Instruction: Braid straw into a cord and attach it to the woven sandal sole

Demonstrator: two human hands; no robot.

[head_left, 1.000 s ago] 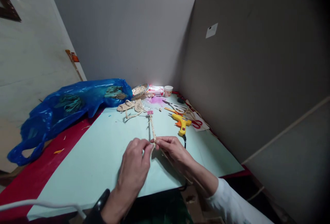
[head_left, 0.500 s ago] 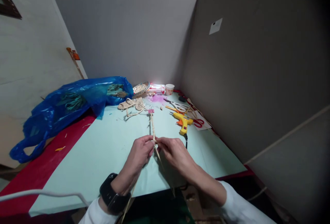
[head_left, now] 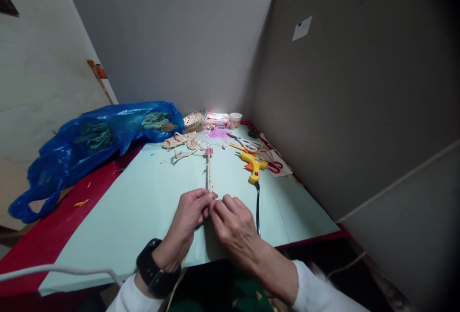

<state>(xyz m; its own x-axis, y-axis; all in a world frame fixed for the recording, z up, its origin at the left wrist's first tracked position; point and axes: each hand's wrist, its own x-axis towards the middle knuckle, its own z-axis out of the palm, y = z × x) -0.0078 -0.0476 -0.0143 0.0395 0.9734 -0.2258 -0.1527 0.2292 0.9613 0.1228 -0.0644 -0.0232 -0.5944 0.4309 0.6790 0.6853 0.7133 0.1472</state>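
Observation:
A thin pale braid [head_left: 210, 174] of straw-like fibre runs toward me over the pale green table sheet. At its far end a pink binder clip [head_left: 209, 151] grips it. My left hand [head_left: 194, 209], with a black watch at the wrist, pinches the near end of the braid between thumb and fingers. Close beside it, my right hand [head_left: 232, 216] is closed with curled fingers at the same end; the strand in its fingers is mostly hidden. One loose strand [head_left: 175, 289] hangs below my left wrist past the table edge.
Left lies a blue plastic bag [head_left: 108, 125] of dried leaves. Coiled braid [head_left: 181, 142], a woven basket [head_left: 195, 119] and a paper cup [head_left: 235, 120] stand behind. To the right are a yellow glue gun [head_left: 254, 166], white-handled scissors [head_left: 249, 145] and red-handled scissors [head_left: 275, 167].
My right hand has turned and curled in, its knuckles now higher and nearer my left hand. The loose strand end below the hands is no longer visible. The view has tilted slightly down.

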